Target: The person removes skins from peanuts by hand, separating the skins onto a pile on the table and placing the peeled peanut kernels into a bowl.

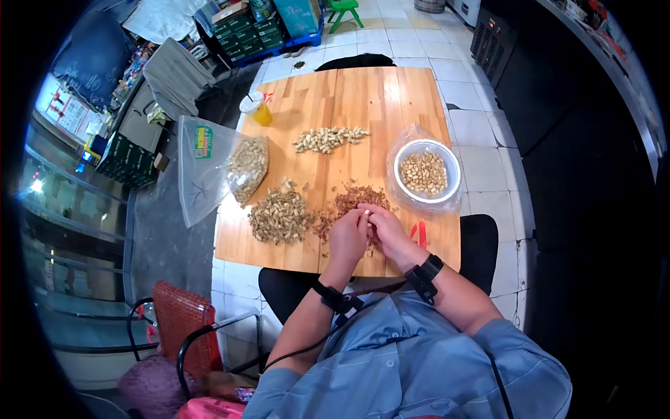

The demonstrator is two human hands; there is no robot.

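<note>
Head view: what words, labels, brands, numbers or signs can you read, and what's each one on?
None can be read reliably.
Green label on the plastic bag: print too small.
Stacked boxes at the back: white print, too blurred.
Dark box at the left: white print, too small.
Sheet at far left: red and dark marks, too blurred.
Red marks on the table: can't tell whether they're writing.

A lidded cup [260,114] of yellow drink, with a dark straw, stands at the far left of the wooden table [394,98]. Farther off, dark-green boxes [241,33] sit stacked on a blue pallet [293,43], left of a green plastic seat [344,8]. Grey cloth [178,73] hangs at far left. Near left, a red-brown woven chair [183,321] stands beside something purple and fluffy [155,384]. White tiles [480,143] cover the floor at right.
</note>
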